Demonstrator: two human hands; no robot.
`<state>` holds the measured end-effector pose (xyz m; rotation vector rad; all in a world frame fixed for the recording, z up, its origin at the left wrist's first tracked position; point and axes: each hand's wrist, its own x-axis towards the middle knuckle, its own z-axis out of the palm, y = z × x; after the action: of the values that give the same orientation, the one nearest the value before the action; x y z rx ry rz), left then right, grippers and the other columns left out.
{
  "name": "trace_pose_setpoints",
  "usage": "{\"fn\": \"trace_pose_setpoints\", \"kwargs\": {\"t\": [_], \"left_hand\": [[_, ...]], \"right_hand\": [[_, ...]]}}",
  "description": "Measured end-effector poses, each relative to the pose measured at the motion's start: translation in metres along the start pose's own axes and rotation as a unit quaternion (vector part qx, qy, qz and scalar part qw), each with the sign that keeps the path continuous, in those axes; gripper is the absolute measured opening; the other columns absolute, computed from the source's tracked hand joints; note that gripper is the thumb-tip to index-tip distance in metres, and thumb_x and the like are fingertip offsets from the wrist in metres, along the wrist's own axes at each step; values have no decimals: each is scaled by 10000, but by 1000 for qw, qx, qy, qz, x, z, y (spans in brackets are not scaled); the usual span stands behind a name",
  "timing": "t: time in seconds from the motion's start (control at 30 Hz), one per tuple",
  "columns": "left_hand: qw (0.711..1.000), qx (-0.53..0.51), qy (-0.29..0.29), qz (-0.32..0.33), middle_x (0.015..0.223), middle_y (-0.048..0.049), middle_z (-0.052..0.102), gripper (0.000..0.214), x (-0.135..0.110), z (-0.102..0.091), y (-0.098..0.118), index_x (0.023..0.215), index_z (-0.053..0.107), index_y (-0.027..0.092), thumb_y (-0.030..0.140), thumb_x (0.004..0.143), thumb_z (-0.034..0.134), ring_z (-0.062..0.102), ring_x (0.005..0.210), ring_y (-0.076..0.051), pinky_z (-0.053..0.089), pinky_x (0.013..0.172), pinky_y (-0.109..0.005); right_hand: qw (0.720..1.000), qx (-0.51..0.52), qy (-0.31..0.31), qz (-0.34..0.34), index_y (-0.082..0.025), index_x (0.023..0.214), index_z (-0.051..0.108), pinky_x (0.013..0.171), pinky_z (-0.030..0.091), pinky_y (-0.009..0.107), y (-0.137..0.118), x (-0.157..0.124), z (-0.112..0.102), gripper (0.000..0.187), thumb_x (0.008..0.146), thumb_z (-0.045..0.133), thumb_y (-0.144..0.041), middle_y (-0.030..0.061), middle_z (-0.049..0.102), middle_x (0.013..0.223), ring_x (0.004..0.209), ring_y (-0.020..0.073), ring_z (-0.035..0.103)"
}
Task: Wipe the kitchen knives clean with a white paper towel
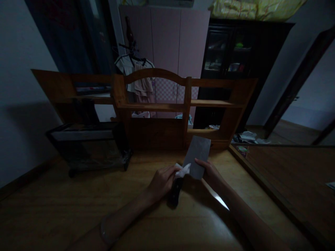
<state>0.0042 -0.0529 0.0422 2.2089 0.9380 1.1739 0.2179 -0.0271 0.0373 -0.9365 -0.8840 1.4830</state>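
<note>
Head view: holding the cleaver (194,169) over the desk (146,223), handle (177,190) toward 7 o'clock, blade (200,148) toward 1; gripping its 3 o'clock side with right fingers (201,162); pinching white tissue (184,170) against it with left fingers (171,170), nearer the handle.

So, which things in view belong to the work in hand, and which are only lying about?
In use:
cleaver, its blade in the right grip
white tissue or cloth, in the left grip

Only around:
wooden shelf unit
dark-framed item at left, unclear what
hanging clothes
yellow bundle on the dark cabinet
</note>
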Motion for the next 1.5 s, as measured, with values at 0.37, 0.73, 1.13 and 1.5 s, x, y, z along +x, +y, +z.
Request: {"fn": "trace_pose_setpoints", "kwargs": {"t": [0.37,0.73,1.13,1.5], "left_hand": [[881,-380,88,-269,880,-73,677,264,6,20,-53,961,638,112,292,770,614,623,741,-171,454,626,-228],[770,-562,-56,-297,934,-90,669,254,6,21,-32,1006,653,116,160,757,627,637,730,-152,491,693,-243],[771,-563,11,-297,952,-110,684,255,9,20,-42,1017,649,105,164,771,618,657,766,-182,517,710,-261],[775,-551,50,-306,984,-99,676,259,9,14,-42,1018,639,115,202,774,630,647,829,-182,499,738,-253]], "right_hand": [[999,35,2,-15,-133,949,643,751,520,299,-12,-7,5,294,710,682,-299,86,692,953,803,208,657],[999,19,-32,-7,-119,949,637,757,514,317,-7,-9,11,307,719,680,-317,101,693,922,795,215,657],[1000,20,10,-11,-135,938,652,719,535,287,-12,-2,2,278,705,693,-281,79,700,924,794,203,660],[999,44,22,-3,-148,919,653,690,539,265,-18,-6,1,224,730,671,-268,59,703,906,754,181,662]]}}
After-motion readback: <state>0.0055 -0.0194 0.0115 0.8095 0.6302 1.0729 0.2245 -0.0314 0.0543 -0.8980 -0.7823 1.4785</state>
